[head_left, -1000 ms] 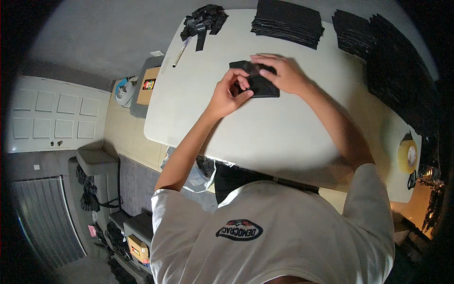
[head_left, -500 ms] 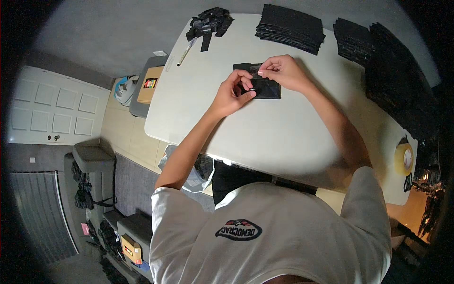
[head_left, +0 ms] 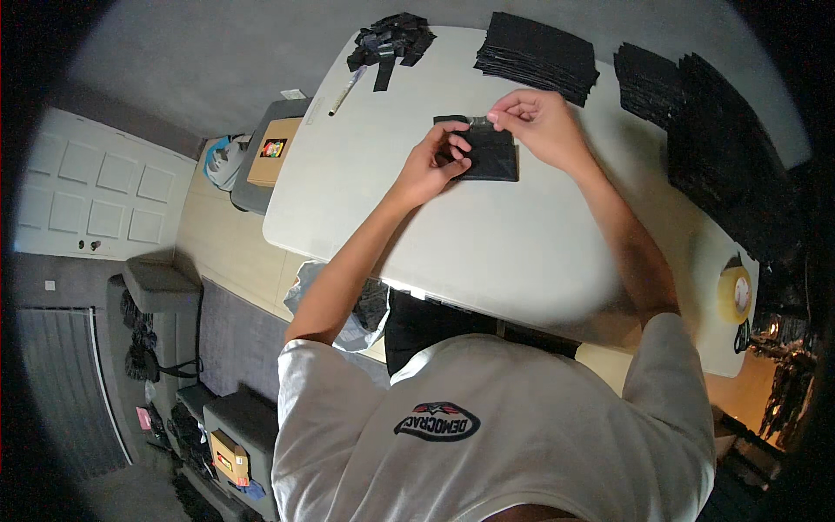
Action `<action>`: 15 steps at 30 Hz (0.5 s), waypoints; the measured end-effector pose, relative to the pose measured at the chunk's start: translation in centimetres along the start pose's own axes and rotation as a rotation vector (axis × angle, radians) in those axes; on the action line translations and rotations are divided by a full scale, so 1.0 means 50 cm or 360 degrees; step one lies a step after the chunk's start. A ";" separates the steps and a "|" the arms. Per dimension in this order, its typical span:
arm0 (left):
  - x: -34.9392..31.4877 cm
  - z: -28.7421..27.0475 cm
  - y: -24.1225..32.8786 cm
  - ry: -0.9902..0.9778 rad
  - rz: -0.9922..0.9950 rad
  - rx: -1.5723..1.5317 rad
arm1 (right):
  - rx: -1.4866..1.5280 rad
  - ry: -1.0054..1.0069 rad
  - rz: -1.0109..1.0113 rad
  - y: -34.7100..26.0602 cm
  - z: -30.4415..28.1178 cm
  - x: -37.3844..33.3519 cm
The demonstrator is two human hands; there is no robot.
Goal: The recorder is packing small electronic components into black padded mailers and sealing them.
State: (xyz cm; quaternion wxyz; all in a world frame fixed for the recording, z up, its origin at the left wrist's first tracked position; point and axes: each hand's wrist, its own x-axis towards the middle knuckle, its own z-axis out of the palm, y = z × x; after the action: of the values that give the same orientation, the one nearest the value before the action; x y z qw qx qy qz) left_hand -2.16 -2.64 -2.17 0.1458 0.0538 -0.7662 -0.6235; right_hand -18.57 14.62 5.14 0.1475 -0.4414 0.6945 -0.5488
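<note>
A flat black plastic packet (head_left: pixel 491 161) lies on the white table, a folded strip along its far edge. My left hand (head_left: pixel 433 163) bends over its left side, fingers curled and thumb pressing it against the tabletop. At the far edge my right hand (head_left: pixel 541 124) pinches the end of a short clear strip (head_left: pixel 477 122) that looks like tape. The strip stretches across the packet's fold, toward my left fingertips. What lies under my left palm is hidden.
On the white table (head_left: pixel 348 209) are a heap of black strips (head_left: pixel 391 41), a marker (head_left: pixel 347 92), a stack of black sheets (head_left: pixel 537 56), a smaller stack (head_left: pixel 645 84) and a big black pile (head_left: pixel 722 148). A tape roll (head_left: pixel 735 294) and black-handled scissors (head_left: pixel 742 337) sit at the right edge.
My right hand has moved right and slightly away from my left, drawing out the clear strip's end. My left hand stays on the packet. The whole view has shifted slightly.
</note>
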 end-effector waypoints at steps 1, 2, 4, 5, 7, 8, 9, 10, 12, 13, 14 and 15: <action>-0.001 -0.001 -0.001 -0.0017 0.0007 -0.0022 | 0.0048 -0.0044 0.0017 0.014 0.012 -0.002; -0.001 -0.001 -0.002 -0.0032 0.0014 -0.0044 | 0.0097 -0.0088 0.0034 0.026 0.024 -0.004; 0.000 -0.004 -0.009 -0.0002 0.0027 -0.0080 | 0.0094 -0.0100 0.0080 0.044 0.041 -0.006; -0.001 -0.005 -0.013 0.0017 0.0038 -0.0117 | 0.0090 -0.0102 0.0131 0.053 0.048 -0.007; 0.000 0.003 -0.002 0.0054 -0.0012 -0.0093 | 0.0069 -0.0092 0.0152 0.067 0.053 -0.012; 0.002 0.008 0.004 0.0086 -0.0061 -0.0068 | 0.0048 -0.0077 0.0173 0.075 0.054 -0.014; 0.001 0.005 -0.001 0.0093 -0.0063 -0.0064 | 0.0033 -0.0068 0.0189 0.074 0.058 -0.014; 0.002 0.003 -0.006 0.0102 -0.0072 0.0003 | 0.0037 -0.0072 0.0186 0.074 0.062 -0.014; 0.001 0.002 -0.016 0.0106 -0.0081 0.0070 | 0.0051 -0.0077 0.0197 0.073 0.065 -0.015; 0.001 0.002 -0.021 0.0133 -0.0062 0.0064 | 0.0052 -0.0072 0.0198 0.071 0.064 -0.015; 0.001 0.001 -0.026 0.0160 -0.0043 0.0059 | 0.0029 -0.0096 0.0196 0.070 0.063 -0.014; 0.002 0.000 -0.026 0.0153 -0.0045 0.0059 | 0.0006 -0.0119 0.0196 0.070 0.061 -0.015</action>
State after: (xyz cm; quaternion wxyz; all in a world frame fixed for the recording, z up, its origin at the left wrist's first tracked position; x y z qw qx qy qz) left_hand -2.37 -2.94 -3.40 0.1725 0.0973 -0.7690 -0.6078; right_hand -17.62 13.29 0.75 0.2076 -0.4177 0.7132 -0.5232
